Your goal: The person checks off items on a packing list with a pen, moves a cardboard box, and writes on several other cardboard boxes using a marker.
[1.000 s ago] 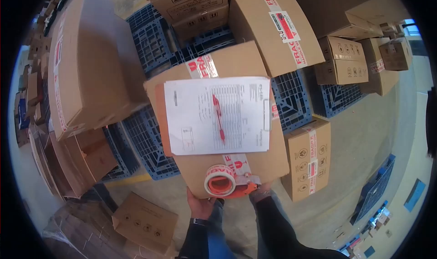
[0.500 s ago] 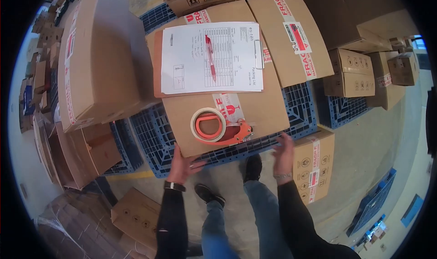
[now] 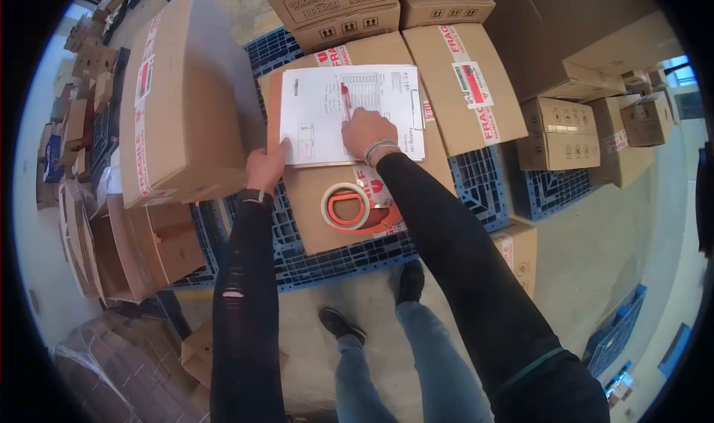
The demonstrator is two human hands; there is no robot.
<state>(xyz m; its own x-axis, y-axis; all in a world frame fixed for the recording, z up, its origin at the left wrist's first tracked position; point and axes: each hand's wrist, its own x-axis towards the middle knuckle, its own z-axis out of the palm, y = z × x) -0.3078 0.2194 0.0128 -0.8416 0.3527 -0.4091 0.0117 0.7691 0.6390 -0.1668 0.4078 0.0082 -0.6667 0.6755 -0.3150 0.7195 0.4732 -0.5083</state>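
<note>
A clipboard with a printed packing list lies on a taped cardboard box. My left hand grips the clipboard's near left corner, its thumb on top and the other fingers mostly hidden. Over the paper, my right hand is closed at the lower end of a red pen; its fingertips are partly out of sight. Nearer to me on the same box sits an orange tape dispenser with a tape roll, partly behind my right forearm.
Blue plastic pallets lie under the boxes. A tall box stands at left, a fragile-taped box at right, and stacked boxes behind. On the floor by my right side is another box.
Both hands have moved forward from the box's near edge. My left hand has taken the clipboard's corner, and my right hand has reached the pen on the paper.
</note>
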